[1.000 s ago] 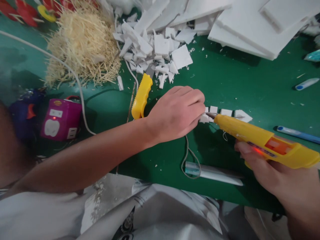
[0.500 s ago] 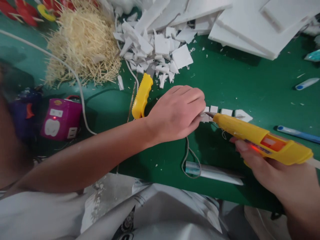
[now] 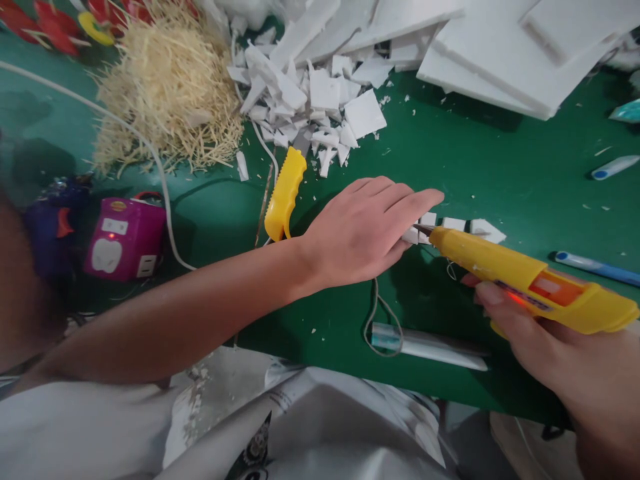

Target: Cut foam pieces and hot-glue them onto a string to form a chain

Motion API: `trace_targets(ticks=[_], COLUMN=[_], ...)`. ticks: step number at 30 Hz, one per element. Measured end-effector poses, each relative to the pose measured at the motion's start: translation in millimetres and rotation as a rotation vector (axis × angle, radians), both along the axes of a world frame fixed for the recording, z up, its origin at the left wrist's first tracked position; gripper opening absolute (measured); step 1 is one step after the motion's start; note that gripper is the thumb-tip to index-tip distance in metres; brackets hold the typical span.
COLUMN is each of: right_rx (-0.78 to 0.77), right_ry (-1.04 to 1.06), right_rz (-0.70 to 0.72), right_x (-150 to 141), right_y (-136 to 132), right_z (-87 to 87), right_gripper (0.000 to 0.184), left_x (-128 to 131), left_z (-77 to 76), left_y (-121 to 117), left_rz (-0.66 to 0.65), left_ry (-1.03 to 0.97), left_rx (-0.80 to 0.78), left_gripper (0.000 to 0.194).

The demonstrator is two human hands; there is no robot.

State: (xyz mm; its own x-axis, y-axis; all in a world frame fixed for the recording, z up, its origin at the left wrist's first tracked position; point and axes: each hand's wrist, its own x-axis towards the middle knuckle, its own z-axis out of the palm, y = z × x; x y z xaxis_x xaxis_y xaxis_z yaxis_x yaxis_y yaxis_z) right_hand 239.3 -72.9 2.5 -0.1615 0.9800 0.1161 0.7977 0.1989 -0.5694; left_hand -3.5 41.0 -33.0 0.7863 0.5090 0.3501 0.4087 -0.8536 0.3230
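Observation:
My right hand (image 3: 540,340) grips a yellow glue gun (image 3: 505,270) with a small red light glowing on its side. Its metal tip (image 3: 424,229) meets a small white foam piece (image 3: 411,235) by my left fingers. My left hand (image 3: 363,227) reaches over the green table, index finger stretched out past the piece and thumb against its near side; the other fingertips are hidden under the hand. More foam blocks (image 3: 454,224) run in a short row to the right, ending in a pointed piece (image 3: 487,231).
A yellow-handled cutter (image 3: 286,193) lies left of my left hand. Foam scraps (image 3: 325,90), foam sheets (image 3: 490,60) and a heap of thin wooden sticks (image 3: 170,87) fill the back. A purple power socket (image 3: 125,239), pens (image 3: 595,263) and a white tube-like object (image 3: 430,345) lie around.
My left index finger has straightened and reached out to the right over the foam row; the hand has shifted slightly right. The glue gun has moved slightly right, its tip still by the foam piece.

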Motion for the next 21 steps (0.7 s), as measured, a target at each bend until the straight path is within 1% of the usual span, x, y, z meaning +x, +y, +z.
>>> trace_targets(ticks=[3, 7, 10, 13, 18, 21], right_rx=[0.041, 0.055, 0.067, 0.067, 0.066, 0.056], right_ry=[-0.012, 0.003, 0.014, -0.003, -0.025, -0.017], right_rz=[-0.016, -0.052, -0.028, 0.015, 0.064, 0.086], right_x=[-1.0, -4.5, -5.6, -3.5, 2.7, 1.7], right_y=[-2.7, -3.6, -2.5, -1.6, -0.9, 0.4], right_z=[2.5, 2.7, 2.4, 3.0, 1.1, 0.3], right_gripper=[0.022, 0.016, 0.013, 0.012, 0.016, 0.012], left_x=[-0.8, -0.2, -0.7, -5.9, -20.4, -23.3], left_z=[-0.8, -1.5, -0.8, 3.9, 15.8, 17.9], left_y=[-0.1, -0.2, 0.4, 0.8, -1.2, -2.0], left_rz=[-0.004, -0.003, -0.008, 0.004, 0.071, 0.056], left_ry=[0.007, 0.016, 0.028, 0.056, 0.107, 0.141], left_rx=[0.008, 0.005, 0.0, -0.005, -0.02, -0.037], left_gripper=[0.042, 0.042, 0.044, 0.048, 0.054, 0.055])
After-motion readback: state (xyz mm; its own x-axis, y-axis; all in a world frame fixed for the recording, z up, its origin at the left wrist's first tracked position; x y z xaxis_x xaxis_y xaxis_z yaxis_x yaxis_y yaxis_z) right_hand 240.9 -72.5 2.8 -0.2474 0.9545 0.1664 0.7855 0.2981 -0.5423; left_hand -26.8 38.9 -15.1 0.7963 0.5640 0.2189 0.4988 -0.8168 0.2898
